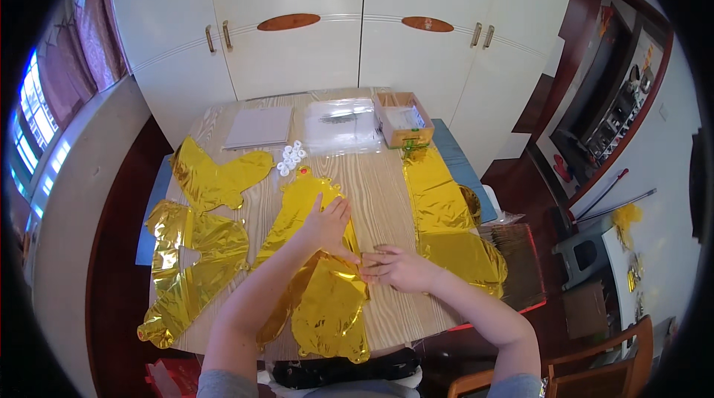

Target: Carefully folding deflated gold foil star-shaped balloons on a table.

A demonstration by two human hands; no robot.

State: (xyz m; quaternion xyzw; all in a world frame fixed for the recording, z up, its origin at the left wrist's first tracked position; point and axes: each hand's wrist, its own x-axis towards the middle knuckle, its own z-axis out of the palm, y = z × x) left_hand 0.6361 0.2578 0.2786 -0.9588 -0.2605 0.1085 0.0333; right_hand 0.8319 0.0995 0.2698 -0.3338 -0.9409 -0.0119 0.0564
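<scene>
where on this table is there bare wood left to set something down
Bare wood runs down the strip between the middle gold foil balloon and the right foil pile, ahead of the right hand. The left side is crowded with foil.

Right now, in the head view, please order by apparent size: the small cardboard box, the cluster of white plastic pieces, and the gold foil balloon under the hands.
1. Gold foil balloon, nearest the camera, so partly unsure.
2. Small cardboard box.
3. Cluster of white plastic pieces.

White wardrobe [357,19], wooden table [387,197], curtained window [44,108].
</scene>
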